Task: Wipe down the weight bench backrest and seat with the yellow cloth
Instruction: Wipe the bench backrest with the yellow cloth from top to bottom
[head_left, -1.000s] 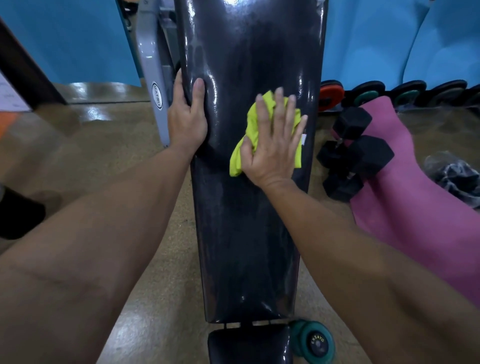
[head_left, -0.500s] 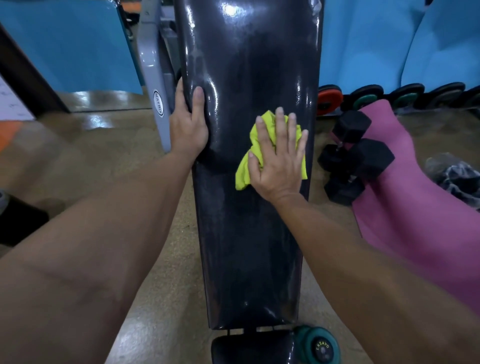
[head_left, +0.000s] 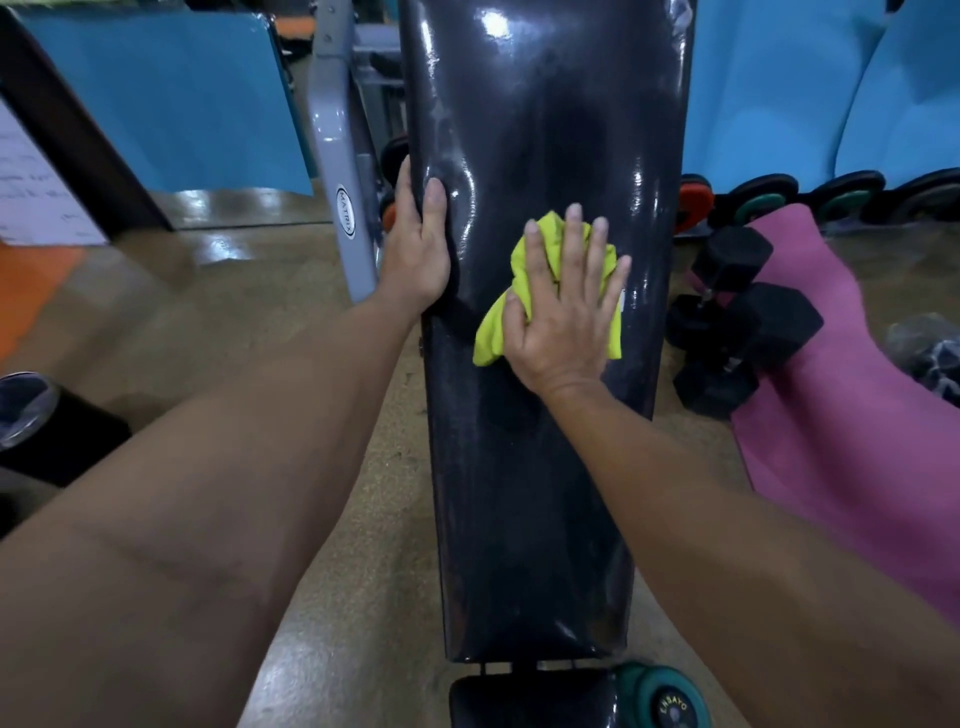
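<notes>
Head view: yellow cloth (head_left: 492, 340) lies midway along the backrest (head_left: 530, 519), flattened under the right hand (head_left: 563, 317)
Pressing: fingers straight and spread, palm bearing on the cloth
Bracing: left hand (head_left: 418, 254) laid straight along the pad's left edge
Technique: long overlapping strokes with even pressure seem best, working down toward the seat (head_left: 530, 701)
Surfaces: glossy black vinyl, long tapered pad; cloth soft, crumpled

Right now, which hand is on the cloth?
The right hand, fingers spread flat on the yellow cloth on the backrest; the left hand only rests on the backrest's left edge.
</notes>
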